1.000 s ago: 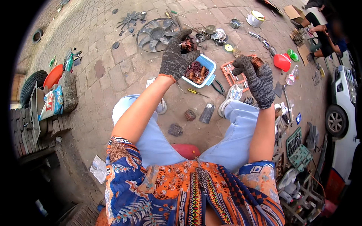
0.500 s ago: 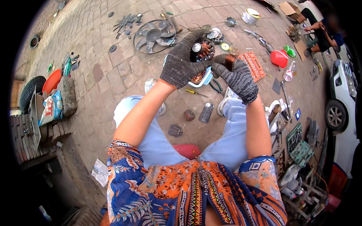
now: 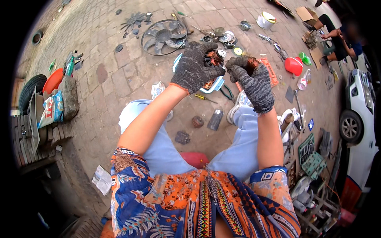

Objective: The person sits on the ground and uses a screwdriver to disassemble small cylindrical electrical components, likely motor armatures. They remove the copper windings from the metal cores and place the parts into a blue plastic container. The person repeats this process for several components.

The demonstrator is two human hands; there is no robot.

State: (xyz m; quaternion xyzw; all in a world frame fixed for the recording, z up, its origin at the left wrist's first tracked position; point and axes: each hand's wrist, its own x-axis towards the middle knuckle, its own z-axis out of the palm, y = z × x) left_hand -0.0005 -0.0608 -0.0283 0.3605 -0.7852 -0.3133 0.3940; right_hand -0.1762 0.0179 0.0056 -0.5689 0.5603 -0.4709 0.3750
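Note:
My left hand (image 3: 191,68), in a dark grey knit glove, is closed around a motor rotor (image 3: 216,57) with copper windings and a round silver end. Its fingers partly cover the rotor. Just right of it, my right hand (image 3: 254,85), gloved alike, is curled around a bunch of copper wire (image 3: 251,63) that sticks out above the fingers. A small gap separates the hands. Beneath them stands a light blue-rimmed tub (image 3: 219,84) holding copper scraps, partly hidden by the left hand. Pliers (image 3: 229,93) and a yellow-handled screwdriver (image 3: 204,98) lie close to it.
A fan in a ring (image 3: 163,36) lies beyond my left hand. An orange socket tray (image 3: 271,71), a red container (image 3: 293,66) and a white bucket (image 3: 266,20) are to the right. Dark motor parts (image 3: 215,119) lie between my feet. Another person sits far right near a white car (image 3: 361,103).
My right hand has pulled slightly away from the left, to the right and down, with the copper wire. The rotor in my left hand has turned and moved a little right and nearer.

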